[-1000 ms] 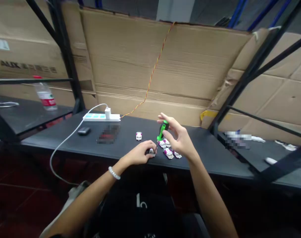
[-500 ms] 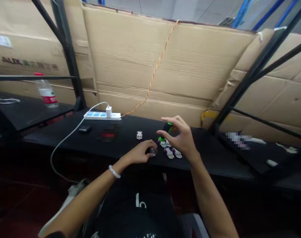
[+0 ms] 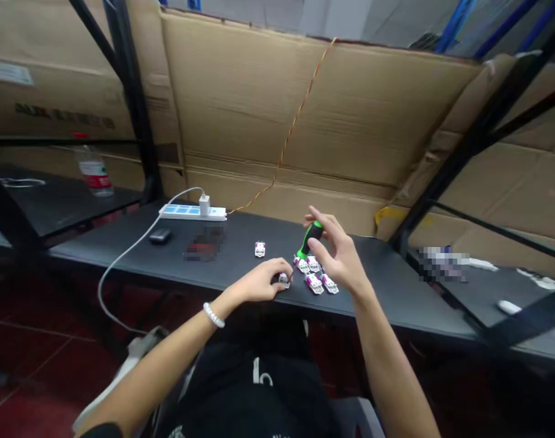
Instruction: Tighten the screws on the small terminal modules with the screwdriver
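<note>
My left hand is closed around a small white part, pinning it near the table's front edge; the fingers partly cover it. In my right hand is a green-and-black screwdriver, with thumb and fingers about its handle. The screwdriver leans, its thin shaft pointing down and left toward the part under my left hand; the tip's exact contact cannot be made out. Just right of the shaft lie several similar white-and-purple parts. One more white part sits apart, behind my left hand.
A white power strip with a plugged-in charger lies at the back left, its white cable hanging over the front edge. Nearby are a small black object and a blurred dark-red item. Black metal posts and cardboard enclose the table.
My right thumb and fingers have shifted on the screwdriver handle, and the handle leans more to the right. My left hand keeps its hold on the white part. The view has shifted slightly.
</note>
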### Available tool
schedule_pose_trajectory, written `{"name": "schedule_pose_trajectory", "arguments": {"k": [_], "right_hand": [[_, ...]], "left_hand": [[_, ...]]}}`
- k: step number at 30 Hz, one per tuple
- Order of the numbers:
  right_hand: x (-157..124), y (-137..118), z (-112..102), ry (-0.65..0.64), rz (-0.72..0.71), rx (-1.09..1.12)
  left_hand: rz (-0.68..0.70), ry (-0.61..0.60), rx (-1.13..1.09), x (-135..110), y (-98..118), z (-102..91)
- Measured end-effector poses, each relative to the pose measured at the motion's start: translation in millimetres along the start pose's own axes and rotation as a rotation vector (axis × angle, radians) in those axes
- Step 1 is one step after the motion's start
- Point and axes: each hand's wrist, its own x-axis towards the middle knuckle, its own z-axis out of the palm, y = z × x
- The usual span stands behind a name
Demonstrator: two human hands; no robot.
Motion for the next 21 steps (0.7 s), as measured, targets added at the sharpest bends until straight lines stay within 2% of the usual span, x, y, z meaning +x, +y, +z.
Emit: {"name": "schedule_pose_trajectory", "arguments": {"k": [3, 9, 14, 16, 19, 21], "right_hand": [[1, -1, -2, -0.049, -0.042, 0.108], [5, -3, 2, 0.153, -0.092, -0.205], [-1, 2, 11, 0.271, -0.159, -0.258], [-4, 6, 14, 0.242, -0.134, -0.204], [-6, 9, 14, 0.07, -0.048, 0.006], [-6, 8, 12, 0.015, -0.016, 0.052]], "left_hand": [[0.0, -0.008, 0.004, 0, 0, -0.3], [0.011, -0.003, 0.003, -1, 0, -0.8], [0.013, -0.001, 0.003, -1, -1, -0.2], [0.01, -0.004, 0.001, -1, -1, -0.3], [-0.006, -0.005, 0.006, -1, 1, -1.0], [-0.021, -0.005, 0.014, -1, 2, -1.3]]}}
